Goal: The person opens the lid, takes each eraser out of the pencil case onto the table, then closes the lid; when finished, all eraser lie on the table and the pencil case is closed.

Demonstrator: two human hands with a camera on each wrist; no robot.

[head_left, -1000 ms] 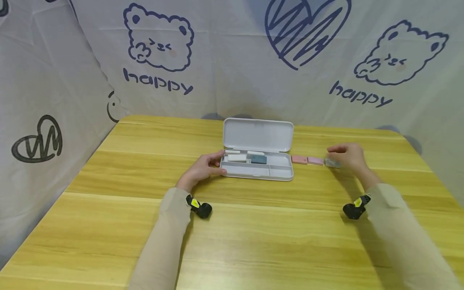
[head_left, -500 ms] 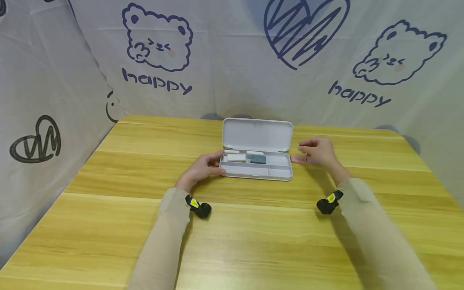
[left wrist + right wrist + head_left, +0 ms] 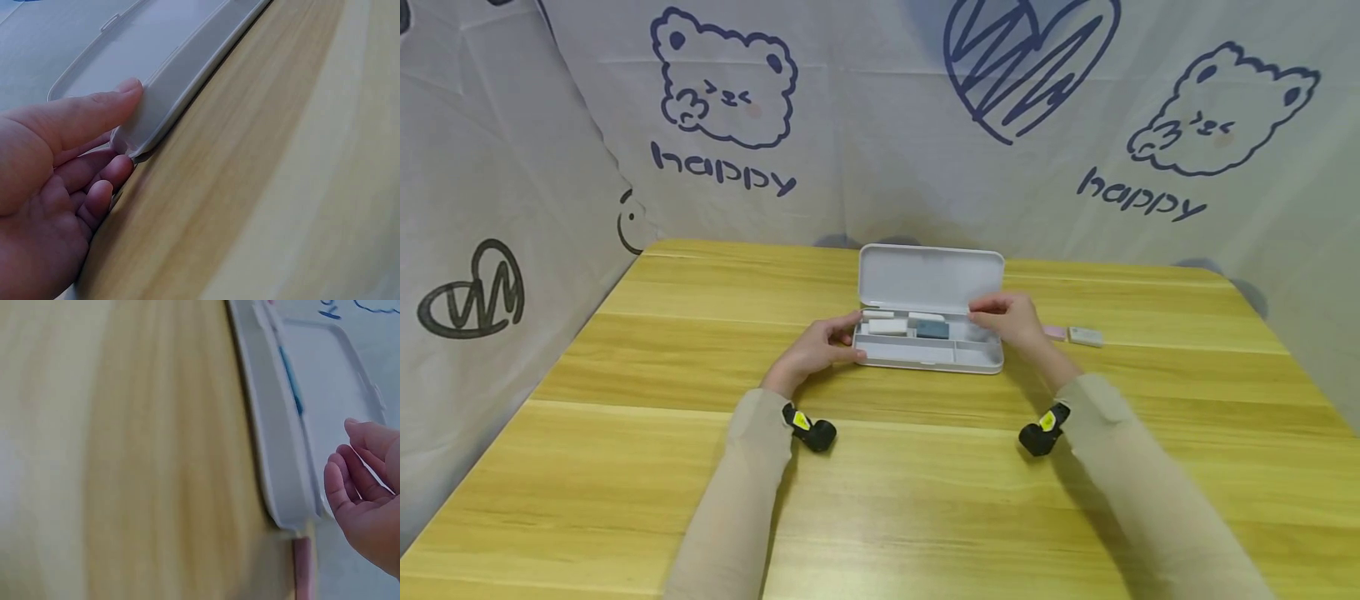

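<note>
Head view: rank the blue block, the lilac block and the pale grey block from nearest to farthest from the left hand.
From the left hand:
1. Blue block, inside the open case.
2. Lilac block, beyond the case's right end.
3. Pale grey block, just right of the lilac one.

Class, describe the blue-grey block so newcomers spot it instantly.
On the wooden table sits an open white case. In the head view, its rear compartment holds a blue-grey block, right of the front white block. Its colour sets it apart: its neighbours are white.
</note>
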